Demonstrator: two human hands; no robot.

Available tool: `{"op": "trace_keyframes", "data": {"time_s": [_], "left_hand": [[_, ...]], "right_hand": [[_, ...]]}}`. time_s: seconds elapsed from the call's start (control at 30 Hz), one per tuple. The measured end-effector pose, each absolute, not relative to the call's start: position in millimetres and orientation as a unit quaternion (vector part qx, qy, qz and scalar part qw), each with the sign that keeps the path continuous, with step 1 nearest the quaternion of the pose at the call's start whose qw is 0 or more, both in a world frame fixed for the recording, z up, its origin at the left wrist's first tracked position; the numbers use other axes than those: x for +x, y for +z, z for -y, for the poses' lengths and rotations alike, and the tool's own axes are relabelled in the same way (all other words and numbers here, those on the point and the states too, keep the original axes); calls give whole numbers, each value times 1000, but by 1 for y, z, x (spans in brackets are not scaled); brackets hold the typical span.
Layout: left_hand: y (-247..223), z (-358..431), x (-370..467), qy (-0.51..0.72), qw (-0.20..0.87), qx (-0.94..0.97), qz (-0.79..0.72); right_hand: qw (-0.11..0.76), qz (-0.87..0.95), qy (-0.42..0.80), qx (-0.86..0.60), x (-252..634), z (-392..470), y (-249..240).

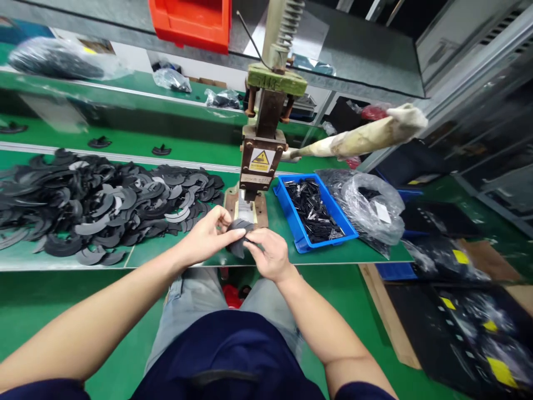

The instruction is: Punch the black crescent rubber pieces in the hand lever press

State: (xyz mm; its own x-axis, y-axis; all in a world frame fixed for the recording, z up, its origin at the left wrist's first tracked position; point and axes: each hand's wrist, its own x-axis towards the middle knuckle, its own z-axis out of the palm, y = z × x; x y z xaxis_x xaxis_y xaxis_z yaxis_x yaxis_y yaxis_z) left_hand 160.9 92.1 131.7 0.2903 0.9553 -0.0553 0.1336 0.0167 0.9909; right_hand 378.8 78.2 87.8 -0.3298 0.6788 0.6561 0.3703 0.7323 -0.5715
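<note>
A dark grey curved plastic part (237, 248) is held between my hands, just in front of the base of a hand press (263, 153). My left hand (210, 236) pinches its left side between thumb and fingers. On the other side, my right hand (270, 251) has its fingertips closed at the part's right edge; whether a second small piece is in them is hidden. To the left spreads a large heap of similar curved parts (104, 208). A blue tray (291, 225) to the right holds many small black pieces (314, 211).
The press's wrapped lever (362, 139) sticks out to the right above the tray. A clear plastic bag (372, 205) lies beside the tray. An orange bin (191, 22) sits on the shelf above. Bagged dark parts (478, 311) are stacked low on the right.
</note>
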Motion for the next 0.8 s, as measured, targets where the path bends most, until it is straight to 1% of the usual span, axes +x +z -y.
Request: {"op": "trace_keyframes", "data": {"time_s": [0.03, 0.1, 0.17, 0.23, 0.33, 0.43, 0.5, 0.57, 0.67, 0.73, 0.8], "left_hand": [[131, -90, 161, 375, 590, 565, -439], [130, -88, 160, 326, 677, 530, -393], [127, -93, 152, 293, 698, 529, -383], [120, -110, 137, 312, 642, 555, -427], [106, -162, 104, 343, 470, 604, -545], [102, -239, 78, 285, 255, 668, -638], [108, -291, 73, 240, 154, 693, -662], [118, -336, 77, 231, 114, 700, -666], [129, -374, 88, 252, 106, 700, -660], [126, -377, 92, 262, 107, 697, -659], [117, -365, 90, 263, 112, 697, -658]], "right_hand": [[486, 798, 161, -317, 379, -79, 88], [493, 803, 161, -295, 381, -80, 87], [485, 803, 165, -303, 386, -82, 85], [482, 785, 168, -352, 394, -83, 81], [492, 744, 168, -421, 410, -80, 72], [490, 735, 166, -438, 421, -75, 65], [479, 744, 165, -436, 424, -72, 65], [470, 750, 159, -439, 427, -71, 68], [459, 749, 136, -457, 442, -71, 77], [450, 747, 115, -476, 464, -71, 84], [436, 743, 86, -500, 495, -74, 90]]}}
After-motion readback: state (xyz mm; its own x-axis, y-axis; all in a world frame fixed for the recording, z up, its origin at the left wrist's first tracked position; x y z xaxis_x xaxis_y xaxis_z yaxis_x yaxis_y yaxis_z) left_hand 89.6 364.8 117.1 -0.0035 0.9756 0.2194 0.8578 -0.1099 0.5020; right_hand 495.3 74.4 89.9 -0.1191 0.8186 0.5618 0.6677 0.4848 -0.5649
